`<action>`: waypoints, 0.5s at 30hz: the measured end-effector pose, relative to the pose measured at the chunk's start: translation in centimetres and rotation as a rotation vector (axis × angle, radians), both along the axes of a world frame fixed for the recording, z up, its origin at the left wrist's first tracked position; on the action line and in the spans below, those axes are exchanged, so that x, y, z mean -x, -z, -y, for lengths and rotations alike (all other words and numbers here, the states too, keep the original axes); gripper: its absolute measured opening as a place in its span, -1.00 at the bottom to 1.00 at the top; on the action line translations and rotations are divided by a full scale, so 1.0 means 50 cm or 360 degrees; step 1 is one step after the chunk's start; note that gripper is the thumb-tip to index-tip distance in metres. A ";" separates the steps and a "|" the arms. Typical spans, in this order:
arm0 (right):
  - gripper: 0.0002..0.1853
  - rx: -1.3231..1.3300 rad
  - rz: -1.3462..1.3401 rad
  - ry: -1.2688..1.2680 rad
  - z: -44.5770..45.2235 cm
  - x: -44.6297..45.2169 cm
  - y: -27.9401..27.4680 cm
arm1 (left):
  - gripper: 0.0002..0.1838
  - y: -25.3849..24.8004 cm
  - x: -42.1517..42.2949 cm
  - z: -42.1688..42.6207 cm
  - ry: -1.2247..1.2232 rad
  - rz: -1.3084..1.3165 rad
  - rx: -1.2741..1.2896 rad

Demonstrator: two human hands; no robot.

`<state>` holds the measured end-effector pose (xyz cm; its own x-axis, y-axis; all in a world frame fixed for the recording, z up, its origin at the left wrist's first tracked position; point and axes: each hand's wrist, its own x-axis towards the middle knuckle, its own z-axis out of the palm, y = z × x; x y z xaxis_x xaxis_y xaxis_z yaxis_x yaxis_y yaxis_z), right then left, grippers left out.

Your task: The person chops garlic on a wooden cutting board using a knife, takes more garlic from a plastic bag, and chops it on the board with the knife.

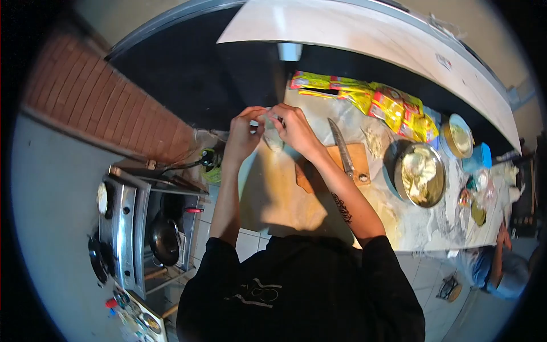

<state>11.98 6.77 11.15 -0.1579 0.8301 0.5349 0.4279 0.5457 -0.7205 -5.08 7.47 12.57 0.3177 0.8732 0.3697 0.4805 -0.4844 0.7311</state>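
Both my hands are raised close together over the far left end of the counter. My left hand (248, 128) and my right hand (289, 126) pinch the top of a small clear plastic bag (273, 139) that hangs between them. What the bag holds is too unclear to tell. To the right of my right hand, a knife (341, 146) lies across a wooden cutting board (358, 158). A pale shredded heap (377, 138) is beside the board.
Yellow and red packets (393, 108) lie along the back edge. A metal bowl (421, 174) with pale food, a smaller bowl (457, 137) and a blue container (478, 158) stand at right. A stove (118, 228) is at lower left. Another person (504, 268) is at far right.
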 end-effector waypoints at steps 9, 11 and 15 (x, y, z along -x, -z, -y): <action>-0.91 -0.0084 -0.0063 0.0202 0.015 -0.099 0.003 | -0.69 0.019 -0.071 -0.041 0.0080 -0.0011 -0.0025; -0.88 -0.0053 0.0034 0.0376 0.054 -0.136 -0.003 | -0.70 0.019 -0.080 -0.058 0.0095 -0.0041 -0.0092; -0.77 0.0626 0.0512 0.0809 0.193 -0.247 0.018 | -0.72 0.014 -0.097 -0.079 0.0020 -0.0001 0.0032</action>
<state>24.32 -2.90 10.23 0.2000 0.9645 0.1727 0.7843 -0.0519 -0.6182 -0.24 11.42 11.85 0.3288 0.8764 0.3518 0.4749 -0.4754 0.7406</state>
